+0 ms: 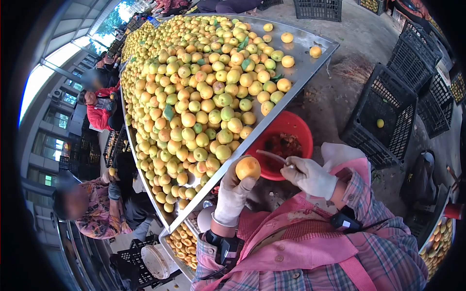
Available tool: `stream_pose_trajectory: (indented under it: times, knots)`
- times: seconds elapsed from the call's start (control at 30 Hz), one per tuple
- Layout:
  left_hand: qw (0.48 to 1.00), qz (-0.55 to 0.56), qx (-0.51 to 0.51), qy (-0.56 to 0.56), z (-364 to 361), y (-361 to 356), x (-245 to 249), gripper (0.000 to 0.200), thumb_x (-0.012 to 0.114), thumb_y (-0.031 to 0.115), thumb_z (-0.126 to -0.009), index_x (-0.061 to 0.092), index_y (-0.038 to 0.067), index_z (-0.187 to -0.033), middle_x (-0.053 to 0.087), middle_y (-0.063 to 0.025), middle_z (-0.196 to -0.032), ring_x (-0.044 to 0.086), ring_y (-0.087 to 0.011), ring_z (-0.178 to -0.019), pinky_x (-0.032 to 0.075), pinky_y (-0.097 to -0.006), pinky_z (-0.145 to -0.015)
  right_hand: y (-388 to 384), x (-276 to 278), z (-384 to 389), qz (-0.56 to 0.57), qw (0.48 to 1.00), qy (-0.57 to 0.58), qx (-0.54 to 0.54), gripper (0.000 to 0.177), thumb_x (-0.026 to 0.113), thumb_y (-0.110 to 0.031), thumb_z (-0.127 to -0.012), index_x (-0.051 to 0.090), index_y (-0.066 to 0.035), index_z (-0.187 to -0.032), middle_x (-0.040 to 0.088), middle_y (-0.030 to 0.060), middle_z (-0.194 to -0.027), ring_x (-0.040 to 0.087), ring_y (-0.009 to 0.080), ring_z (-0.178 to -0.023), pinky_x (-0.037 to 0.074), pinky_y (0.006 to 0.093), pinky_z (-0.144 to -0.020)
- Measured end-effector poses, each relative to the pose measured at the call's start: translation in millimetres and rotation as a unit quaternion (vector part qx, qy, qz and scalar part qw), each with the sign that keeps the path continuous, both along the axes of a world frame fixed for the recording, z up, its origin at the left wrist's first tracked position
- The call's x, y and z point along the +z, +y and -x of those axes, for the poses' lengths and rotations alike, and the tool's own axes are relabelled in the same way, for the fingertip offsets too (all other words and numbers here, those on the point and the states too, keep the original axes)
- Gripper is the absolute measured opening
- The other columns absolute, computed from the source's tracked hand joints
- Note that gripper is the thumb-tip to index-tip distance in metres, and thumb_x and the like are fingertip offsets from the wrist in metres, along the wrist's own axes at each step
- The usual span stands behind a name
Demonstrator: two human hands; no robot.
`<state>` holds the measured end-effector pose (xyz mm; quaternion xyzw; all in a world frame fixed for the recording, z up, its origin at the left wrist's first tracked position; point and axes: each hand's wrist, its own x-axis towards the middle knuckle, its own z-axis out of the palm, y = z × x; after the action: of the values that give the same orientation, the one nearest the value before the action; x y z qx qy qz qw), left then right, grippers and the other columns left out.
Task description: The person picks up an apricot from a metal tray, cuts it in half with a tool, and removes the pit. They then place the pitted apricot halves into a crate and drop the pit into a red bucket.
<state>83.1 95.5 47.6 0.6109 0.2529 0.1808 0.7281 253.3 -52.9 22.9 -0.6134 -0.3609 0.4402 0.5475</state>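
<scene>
Orange-yellow round fruit [248, 168], near centre, is pinched in the white-gloved left hand [232, 194]. At its three o'clock, the white-gloved right hand [311, 178] grips a slender curved tool [272, 155]; a round red basin [305, 131] sits at two, a fruit-heaped metal table [303, 60] at eleven.

Left hand [230, 196]: some fingers hidden behind the apricot [248, 168]
Apricot: underside hidden by the fingers
Knife [272, 155]: handle mostly hidden in the right hand [310, 178]; cutting edge too small to tell
Red basin [303, 130]: one side hidden beneath the metal table [308, 48]; scraps [284, 144] too dim to tell apart
Apricot pile [194, 97]: lower layers hidden; far fruit too small to separate
Co-workers [103, 208]: heads blurred
Tray of halved fruit [182, 247]: partly hidden by the table and sleeve [206, 254]
Right-side tray [439, 245]: cut off by the dark lens rim
</scene>
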Motion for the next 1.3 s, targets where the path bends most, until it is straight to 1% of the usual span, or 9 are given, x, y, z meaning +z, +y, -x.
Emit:
stream_pose_trajectory:
  times: [0.17,0.57,0.67,0.73,0.87,1.1,1.2,1.27,1.3]
  knots:
    - [1.0,0.019,-0.006,-0.009,5,2,-10,0.073,0.075,0.044,-0.081,0.046,0.001,-0.134,0.059,-0.0057,-0.116,0.056,-0.0141,-0.103,0.045,-0.0276,-0.092,3,-8,2,-0.019,0.996,-0.084,0.005,0.029,0.056,-0.03,-0.098,0.056,-0.002,-0.093,0.054,0.0061,-0.072,0.049,0.0114,-0.071,0.045,0.0304,-0.067]
    - [0.932,0.331,0.043,-0.144,4,-8,-9,0.066,0.065,0.05,-0.087,0.044,0.009,-0.134,0.057,-0.0129,-0.122,0.061,-0.0244,-0.105,0.05,-0.0367,-0.089,6,28,12,-0.008,0.986,0.14,-0.088,0.019,0.052,-0.025,-0.1,0.052,-0.007,-0.094,0.045,-0.0044,-0.065,0.045,0.0031,-0.053,0.035,0.0217,-0.046]
    - [0.918,0.355,0.048,-0.17,5,-8,-12,0.065,0.066,0.05,-0.086,0.046,0.008,-0.132,0.058,-0.012,-0.121,0.061,-0.0231,-0.105,0.05,-0.0361,-0.09,12,0,-11,0.012,0.978,-0.147,-0.149,0.025,0.054,-0.025,-0.098,0.051,0.0,-0.094,0.057,0.0093,-0.069,0.059,0.0281,-0.064,0.045,0.039,-0.058]
    - [0.909,0.366,0.043,-0.194,5,-4,-22,0.065,0.066,0.049,-0.086,0.046,0.008,-0.132,0.058,-0.0116,-0.121,0.061,-0.0223,-0.105,0.05,-0.0358,-0.091,21,-32,-17,0.096,0.976,-0.158,-0.117,0.028,0.053,-0.025,-0.097,0.052,0.003,-0.098,0.059,0.017,-0.077,0.06,0.0386,-0.074,0.046,0.0441,-0.067]
    - [0.873,0.42,0.034,-0.247,8,-5,-39,0.061,0.064,0.05,-0.088,0.048,0.006,-0.128,0.061,-0.0111,-0.115,0.064,-0.0222,-0.098,0.052,-0.039,-0.091,16,-13,10,-0.031,0.993,-0.021,-0.11,0.027,0.053,-0.018,-0.098,0.053,0.001,-0.118,0.057,0.0068,-0.095,0.055,0.0168,-0.087,0.044,0.0287,-0.083]
    - [0.852,0.458,0.063,-0.248,-3,-12,-20,0.057,0.059,0.047,-0.092,0.048,0.005,-0.128,0.061,-0.0143,-0.121,0.064,-0.0269,-0.106,0.051,-0.0432,-0.093,18,22,37,-0.035,0.984,0.176,-0.024,0.042,0.049,-0.019,-0.101,0.039,-0.002,-0.138,0.052,0.0036,-0.101,0.042,0.0056,-0.077,0.04,0.0188,-0.073]
    - [0.858,0.44,0.021,-0.264,-1,-12,-25,0.056,0.059,0.046,-0.092,0.048,0.005,-0.127,0.06,-0.0122,-0.122,0.062,-0.0253,-0.109,0.049,-0.0405,-0.096,20,17,46,-0.011,0.999,0.05,-0.005,0.051,0.048,-0.022,-0.101,0.031,-0.001,-0.145,0.057,0.0097,-0.111,0.055,0.0128,-0.087,0.045,0.0241,-0.079]
    - [0.861,0.433,0.015,-0.266,0,-13,-30,0.055,0.059,0.046,-0.092,0.048,0.005,-0.127,0.059,-0.0107,-0.123,0.06,-0.0236,-0.111,0.048,-0.0381,-0.097,27,-6,49,-0.15,0.97,-0.189,-0.029,0.057,0.047,-0.024,-0.101,0.024,-0.001,-0.148,0.058,0.0185,-0.123,0.062,0.0282,-0.105,0.047,0.0327,-0.087]
    - [0.866,0.426,0.01,-0.262,1,-14,-32,0.053,0.059,0.045,-0.092,0.048,0.006,-0.127,0.059,-0.0092,-0.124,0.058,-0.0218,-0.113,0.047,-0.0358,-0.098,27,-1,49,-0.128,0.979,-0.159,-0.004,0.058,0.047,-0.025,-0.101,0.022,-0.001,-0.148,0.052,0.0269,-0.13,0.054,0.0402,-0.119,0.045,0.0398,-0.094]
